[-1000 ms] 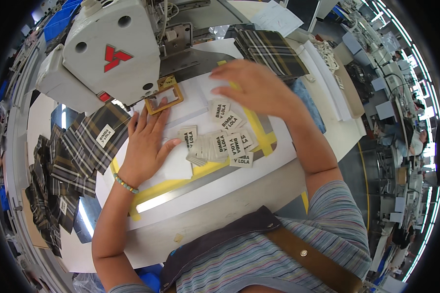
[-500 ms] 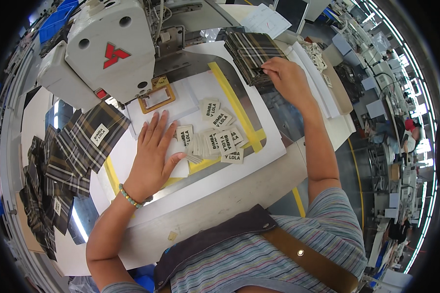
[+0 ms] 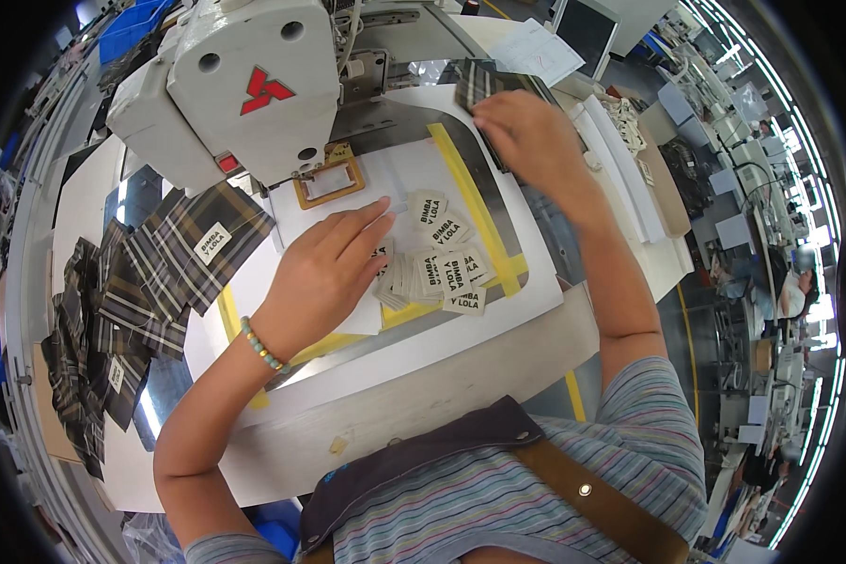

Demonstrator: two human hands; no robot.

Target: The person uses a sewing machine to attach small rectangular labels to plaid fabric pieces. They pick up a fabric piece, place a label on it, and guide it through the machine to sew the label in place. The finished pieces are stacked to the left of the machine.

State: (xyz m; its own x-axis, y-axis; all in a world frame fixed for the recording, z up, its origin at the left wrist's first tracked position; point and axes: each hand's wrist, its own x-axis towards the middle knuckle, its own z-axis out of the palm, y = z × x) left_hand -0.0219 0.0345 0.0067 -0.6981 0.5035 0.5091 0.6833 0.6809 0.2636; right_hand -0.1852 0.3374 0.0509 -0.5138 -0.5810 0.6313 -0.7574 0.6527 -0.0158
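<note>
My right hand (image 3: pixel 528 136) is at the far right of the sewing machine bed, its fingers pinched on the near edge of a brown plaid fabric piece (image 3: pixel 477 81). The hand hides part of that cloth and the pile under it. Fingers outstretched, my left hand (image 3: pixel 327 263) is over the white work sheet, just left of the loose cream labels (image 3: pixel 404 279), and covers some of them. Ahead of its fingertips is the orange-brown clamp frame (image 3: pixel 332 195) below the white sewing machine head (image 3: pixel 254 89).
Plaid pieces with labels on them (image 3: pixel 183 249) lie at the left, beside a crumpled plaid heap (image 3: pixel 75 310). Yellow tape (image 3: pixel 461 179) borders the work sheet. A white box (image 3: pixel 620 174) and a paper sheet (image 3: pixel 536 52) are at the right and far right.
My right hand has moved left and farther away, and the plaid cloth has shifted with it. My left hand has moved right, toward the labels. The whole view has shifted slightly.
</note>
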